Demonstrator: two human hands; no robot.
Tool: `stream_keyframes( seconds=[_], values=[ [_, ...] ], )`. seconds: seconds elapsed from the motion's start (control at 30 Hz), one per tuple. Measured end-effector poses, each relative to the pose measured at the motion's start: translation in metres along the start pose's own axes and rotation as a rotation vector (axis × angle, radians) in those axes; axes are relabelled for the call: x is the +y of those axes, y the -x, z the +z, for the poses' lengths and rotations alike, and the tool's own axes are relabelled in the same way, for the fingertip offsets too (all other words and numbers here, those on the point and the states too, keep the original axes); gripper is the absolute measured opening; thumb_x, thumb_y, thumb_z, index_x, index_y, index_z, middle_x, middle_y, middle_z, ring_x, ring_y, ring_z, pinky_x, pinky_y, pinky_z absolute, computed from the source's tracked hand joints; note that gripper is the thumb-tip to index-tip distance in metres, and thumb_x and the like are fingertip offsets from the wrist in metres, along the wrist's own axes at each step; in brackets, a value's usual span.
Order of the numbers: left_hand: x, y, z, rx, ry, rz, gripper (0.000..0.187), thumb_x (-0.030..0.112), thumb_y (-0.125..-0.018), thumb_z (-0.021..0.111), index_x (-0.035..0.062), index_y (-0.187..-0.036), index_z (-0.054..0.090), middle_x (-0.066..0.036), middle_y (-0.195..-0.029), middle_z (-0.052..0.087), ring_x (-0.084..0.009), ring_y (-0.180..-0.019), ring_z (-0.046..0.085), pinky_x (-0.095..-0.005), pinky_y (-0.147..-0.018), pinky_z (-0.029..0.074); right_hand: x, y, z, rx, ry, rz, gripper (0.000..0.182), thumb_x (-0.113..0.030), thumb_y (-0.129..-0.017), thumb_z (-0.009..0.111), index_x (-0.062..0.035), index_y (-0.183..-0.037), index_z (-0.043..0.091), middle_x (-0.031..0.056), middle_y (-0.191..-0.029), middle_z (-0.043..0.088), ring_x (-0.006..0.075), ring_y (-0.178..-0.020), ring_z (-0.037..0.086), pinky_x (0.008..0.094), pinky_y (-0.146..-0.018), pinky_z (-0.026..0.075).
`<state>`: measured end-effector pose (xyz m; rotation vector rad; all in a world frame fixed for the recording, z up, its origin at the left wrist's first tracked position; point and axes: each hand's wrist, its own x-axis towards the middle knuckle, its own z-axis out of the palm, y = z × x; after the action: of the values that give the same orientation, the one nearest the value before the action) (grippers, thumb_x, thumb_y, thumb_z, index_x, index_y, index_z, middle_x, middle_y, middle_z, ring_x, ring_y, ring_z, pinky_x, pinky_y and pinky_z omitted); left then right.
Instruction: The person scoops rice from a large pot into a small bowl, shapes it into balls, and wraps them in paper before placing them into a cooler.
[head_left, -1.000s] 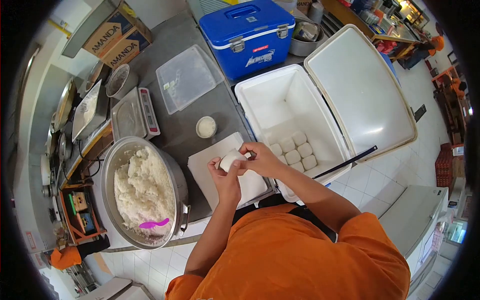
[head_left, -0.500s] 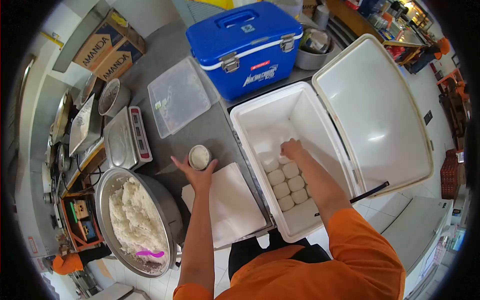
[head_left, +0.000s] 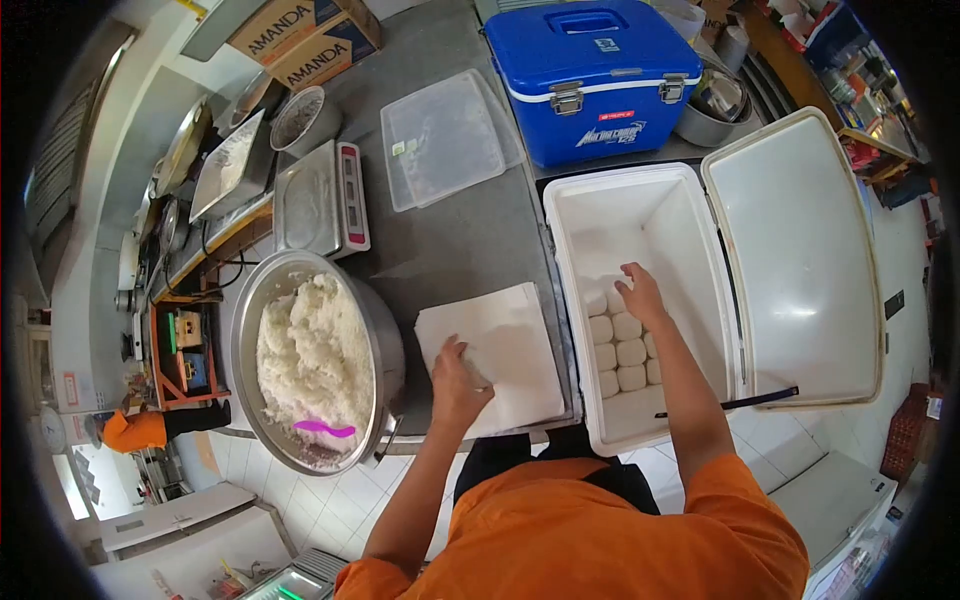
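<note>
Grey counter (head_left: 430, 245) is the biggest surface, carrying most of the gear. White cooler (head_left: 600, 230) sits alongside its right edge, w/ cooler lid (head_left: 800, 250) swung out to the right, prob. so an arm can reach straight in. Blue cooler (head_left: 600, 110) stands shut at the far end, prob. out of the way of both arms.

Big metal pot (head_left: 386, 325) is at the counter's left, near the body; its open top leaves the rice (head_left: 310, 340) in easy reach. Digital scale (head_left: 310, 205) is just beyond the pot. 2 clear plastic sheets (head_left: 440, 140) overlap & lie flat, farther up.

Paper stack (head_left: 520, 345) lies btwn pot & white cooler, a flat pale surface handy to both. Left hand (head_left: 458, 388) is over its near left part, palm down, fingers bent; can't tell if it's pinching anything, b/c the palm hides what's under it. Right hand (head_left: 643, 295) is inside the white cooler, above the far end of the blocks: thumb & forefinger spread w/ a gap, nothing seen pinched. Whether its fingers touch a block, can't tell.

White blocks (head_left: 631, 352), rounded & approx. same size, sit side by side in rows on the cooler floor; close packing prob. saves room & limits sliding. Forearm & hand hide some, so no full count. Smallest: purple spoon (head_left: 324, 429), lying on the rice by the pot's near rim, prob. for quick pickup.
</note>
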<state>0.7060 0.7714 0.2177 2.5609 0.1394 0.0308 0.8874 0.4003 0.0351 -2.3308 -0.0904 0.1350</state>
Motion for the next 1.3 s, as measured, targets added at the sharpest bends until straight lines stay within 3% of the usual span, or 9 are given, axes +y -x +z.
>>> stream_keyframes(
  seconds=[0.27,0.47,0.57,0.7,0.87,0.9,1.03,1.1,1.3],
  values=[
    [-0.009,0.012,0.013,-0.187,-0.364,-0.007,0.079,0.002,-0.071,0.082,-0.0020,-0.140,0.044,-0.019,-0.122,0.066,-0.0414,-0.124,0.056,-0.0505,-0.103,0.046,-0.168,0.023,-0.084,0.127,-0.174,-0.038,0.026,-0.019,-0.095,0.073,-0.0064,-0.117,0.071,0.0154,-0.118,0.073,0.0333,-0.111,0.069,0.0436,-0.091,0.055],
    [0.005,0.082,-0.156,-0.324,0.709,-0.004,0.106,0.028,-0.072,0.093,0.0007,-0.155,0.033,-0.019,-0.140,0.060,-0.0338,-0.129,0.059,-0.0474,-0.110,0.048,-0.349,0.091,-0.062,0.246,-0.211,-0.219,0.017,-0.011,-0.097,0.070,-0.0062,-0.113,0.071,0.0080,-0.101,0.074,0.0178,-0.093,0.069,0.0331,-0.081,0.053],
    [-0.043,0.122,-0.226,-0.056,1.032,0.219,0.093,0.041,-0.082,0.088,-0.0003,-0.151,0.041,-0.018,-0.139,0.061,-0.0284,-0.124,0.062,-0.0448,-0.105,0.050,-0.435,0.136,0.017,-0.012,-0.337,-0.374,0.015,-0.005,-0.094,0.069,-0.0062,-0.109,0.072,0.0065,-0.096,0.073,0.0142,-0.084,0.067,0.0289,-0.078,0.053],
    [-0.137,0.157,-0.280,0.561,1.496,-0.286,0.092,0.067,-0.087,0.076,0.0002,-0.144,0.048,-0.009,-0.130,0.064,-0.0178,-0.102,0.067,-0.0333,-0.086,0.054,-0.533,0.193,0.139,-0.339,0.065,-0.816,0.025,-0.027,-0.073,0.085,-0.0087,-0.087,0.078,0.0087,-0.094,0.067,0.0310,-0.097,0.064,0.0467,-0.088,0.048],
    [-0.234,0.189,-0.356,0.539,1.549,-0.117,0.065,0.061,-0.092,0.074,0.0070,-0.122,0.053,0.002,-0.098,0.054,-0.0092,-0.071,0.045,-0.0295,-0.060,0.038,-0.580,0.230,0.218,-0.316,0.516,-1.022,0.006,-0.017,-0.076,0.076,-0.0111,-0.076,0.078,0.0123,-0.099,0.062,0.0308,-0.104,0.057,0.0439,-0.087,0.041],
    [-0.252,0.197,-0.367,0.438,1.670,-0.032,0.068,0.052,-0.094,0.075,0.0077,-0.139,0.048,-0.004,-0.117,0.060,-0.0177,-0.091,0.063,-0.0335,-0.068,0.053,-0.587,0.231,0.222,-0.323,0.529,-1.049,0.007,-0.015,-0.075,0.073,-0.0103,-0.075,0.078,0.0118,-0.098,0.062,0.0304,-0.103,0.057,0.0437,-0.086,0.041],
    [-0.239,0.202,-0.393,0.606,1.655,-0.018,0.079,0.040,-0.095,0.074,0.0090,-0.157,0.035,-0.013,-0.143,0.055,-0.0389,-0.128,0.061,-0.0495,-0.094,0.061,-0.608,0.237,0.242,-0.251,0.543,-1.092,0.010,-0.016,-0.074,0.070,-0.0092,-0.071,0.076,0.0109,-0.095,0.063,0.0293,-0.101,0.057,0.0432,-0.085,0.041],
    [-0.264,0.217,-0.380,0.581,1.792,-0.049,0.088,0.029,-0.093,0.072,0.0136,-0.165,0.024,-0.016,-0.160,0.042,-0.0521,-0.149,0.037,-0.0643,-0.112,0.049,-0.614,0.238,0.241,-0.301,0.650,-1.083,0.010,-0.016,-0.075,0.069,-0.0089,-0.072,0.076,0.0105,-0.093,0.062,0.0283,-0.099,0.056,0.0414,-0.085,0.041],
    [-0.290,0.239,-0.351,0.652,2.014,-0.007,0.085,0.023,-0.089,0.061,0.0206,-0.166,0.026,-0.012,-0.161,0.042,-0.0430,-0.148,0.043,-0.0628,-0.113,0.045,-0.633,0.237,0.258,-0.531,0.645,-0.929,0.017,-0.016,-0.085,0.067,-0.0047,-0.093,0.076,0.0179,-0.099,0.067,0.0353,-0.098,0.066,0.0476,-0.085,0.052]
  ],
)
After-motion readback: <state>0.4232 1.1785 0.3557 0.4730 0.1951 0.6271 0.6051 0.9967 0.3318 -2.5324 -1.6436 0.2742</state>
